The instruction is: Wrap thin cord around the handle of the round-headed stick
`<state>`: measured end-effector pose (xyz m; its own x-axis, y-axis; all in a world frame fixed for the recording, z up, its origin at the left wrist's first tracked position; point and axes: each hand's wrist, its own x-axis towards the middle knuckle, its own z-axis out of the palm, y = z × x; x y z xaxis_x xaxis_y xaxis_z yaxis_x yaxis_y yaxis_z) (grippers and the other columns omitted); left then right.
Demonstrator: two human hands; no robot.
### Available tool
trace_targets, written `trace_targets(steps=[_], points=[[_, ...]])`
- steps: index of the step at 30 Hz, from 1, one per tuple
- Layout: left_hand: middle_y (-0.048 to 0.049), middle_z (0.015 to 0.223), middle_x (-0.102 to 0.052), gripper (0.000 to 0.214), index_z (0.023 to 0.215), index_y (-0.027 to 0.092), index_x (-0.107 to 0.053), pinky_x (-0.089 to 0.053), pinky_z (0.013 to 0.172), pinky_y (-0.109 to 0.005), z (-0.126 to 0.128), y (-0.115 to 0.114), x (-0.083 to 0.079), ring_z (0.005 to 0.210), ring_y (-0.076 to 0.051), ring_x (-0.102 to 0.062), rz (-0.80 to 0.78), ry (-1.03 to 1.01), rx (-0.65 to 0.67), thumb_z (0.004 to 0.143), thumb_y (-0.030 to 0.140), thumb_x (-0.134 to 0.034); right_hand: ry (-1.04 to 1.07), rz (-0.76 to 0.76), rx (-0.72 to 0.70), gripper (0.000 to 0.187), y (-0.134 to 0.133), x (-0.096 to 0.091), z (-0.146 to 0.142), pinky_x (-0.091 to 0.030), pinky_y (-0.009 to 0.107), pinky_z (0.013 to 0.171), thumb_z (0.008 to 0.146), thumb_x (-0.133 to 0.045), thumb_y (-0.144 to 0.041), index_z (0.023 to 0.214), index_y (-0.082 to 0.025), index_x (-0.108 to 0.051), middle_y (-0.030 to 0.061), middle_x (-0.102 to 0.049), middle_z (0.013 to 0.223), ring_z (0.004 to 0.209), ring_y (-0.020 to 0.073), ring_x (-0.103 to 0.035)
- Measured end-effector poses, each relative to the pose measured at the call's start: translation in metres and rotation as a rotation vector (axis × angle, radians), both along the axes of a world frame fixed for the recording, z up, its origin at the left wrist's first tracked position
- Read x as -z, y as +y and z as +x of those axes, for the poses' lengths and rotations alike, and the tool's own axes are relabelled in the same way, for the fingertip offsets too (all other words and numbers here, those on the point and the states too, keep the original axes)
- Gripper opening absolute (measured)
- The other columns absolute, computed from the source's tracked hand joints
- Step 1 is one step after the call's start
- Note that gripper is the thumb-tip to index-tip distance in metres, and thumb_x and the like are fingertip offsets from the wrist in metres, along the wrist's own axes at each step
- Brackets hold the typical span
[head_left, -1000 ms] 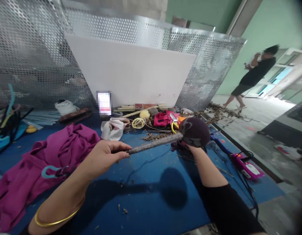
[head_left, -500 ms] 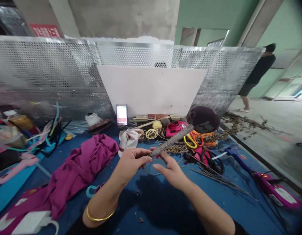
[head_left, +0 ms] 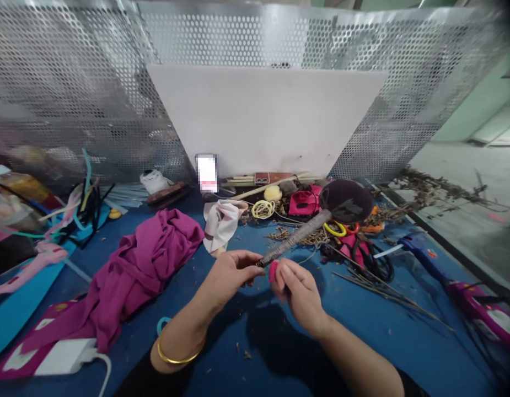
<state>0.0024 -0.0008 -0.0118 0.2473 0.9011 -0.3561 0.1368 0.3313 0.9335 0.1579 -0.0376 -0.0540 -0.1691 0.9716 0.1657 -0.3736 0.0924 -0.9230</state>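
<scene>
My left hand (head_left: pixel 234 271) pinches the lower end of a stick-like handle (head_left: pixel 294 238) wound closely with grey thread or wire. The handle slants up and to the right, ending in a dark purple rounded head (head_left: pixel 346 200). Just right of the handle's lower end, my right hand (head_left: pixel 298 289) is closed, thumb against curled fingers. A small bright pink piece (head_left: pixel 273 271) shows at its fingertips; whether it is held or worn on a finger, I cannot tell. Beyond the hands lie a coil of yellow cord (head_left: pixel 263 209) and a pale yellow ball (head_left: pixel 273 193).
Purple cloth (head_left: pixel 155 248) and white cloth (head_left: pixel 221 223) lie on the blue table to the left. Scissors (head_left: pixel 364 256), thin twigs (head_left: pixel 387 295) and a magenta-and-blue tool (head_left: pixel 482 309) are on the right. A phone (head_left: pixel 207 172) stands against a white board (head_left: pixel 271 121).
My right hand's fingers have closed from a spread pose, beside the handle. The view has tipped down, and the person at the far right is out of sight.
</scene>
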Motion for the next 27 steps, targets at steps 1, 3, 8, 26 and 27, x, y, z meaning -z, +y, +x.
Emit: trace_targets(steps=[1,3,8,26,27], points=[[0.002,0.06,-0.064,0.031,0.086,0.012,-0.071,-0.038,0.05,-0.021,0.0,0.0,0.001,0.048,-0.007,-0.049,-0.012,-0.004,0.01,0.057,0.023,-0.075,0.017,-0.065,0.037,0.043,0.001,0.003,-0.001,-0.028,0.024,0.048,0.093,-0.049,-0.042,0.059,-0.018,-0.045,-0.0029,-0.041,0.055,0.048,0.0083,-0.035],[0.0016,0.064,-0.066,0.032,0.088,0.012,-0.071,-0.039,0.052,-0.021,0.0,-0.001,0.003,0.05,-0.007,-0.049,-0.009,-0.005,0.021,0.058,0.021,-0.075,0.027,-0.162,0.105,0.046,0.003,0.007,-0.001,-0.023,0.023,0.046,0.09,-0.052,-0.047,0.056,-0.018,-0.04,-0.0044,-0.036,0.052,0.048,0.0077,-0.029],[-0.0021,0.079,-0.073,0.025,0.092,0.016,-0.072,-0.047,0.064,-0.026,0.009,-0.009,0.007,0.063,-0.013,-0.059,0.164,0.133,0.035,0.068,0.02,-0.066,-0.111,-0.403,0.153,0.052,0.009,0.003,0.001,-0.016,0.022,0.042,0.078,-0.06,-0.061,0.056,-0.019,-0.038,-0.0077,-0.03,0.046,0.043,0.0051,-0.022],[-0.0022,0.084,-0.068,0.027,0.096,0.021,-0.063,-0.04,0.07,-0.03,0.01,-0.018,0.002,0.078,-0.02,-0.06,0.41,0.649,0.368,0.092,0.03,-0.038,-0.27,-0.356,0.192,0.053,0.017,0.003,0.007,-0.014,0.024,0.043,0.081,-0.055,-0.06,0.055,-0.021,-0.031,-0.0077,-0.022,0.049,0.046,0.0053,-0.018],[-0.0025,0.086,-0.068,0.027,0.099,0.021,-0.063,-0.04,0.072,-0.031,0.01,-0.019,0.003,0.08,-0.021,-0.06,0.427,0.66,0.336,0.092,0.03,-0.038,-0.256,-0.345,0.191,0.054,0.016,0.003,0.007,-0.015,0.024,0.044,0.082,-0.054,-0.06,0.054,-0.02,-0.031,-0.0076,-0.023,0.049,0.046,0.0053,-0.018]])
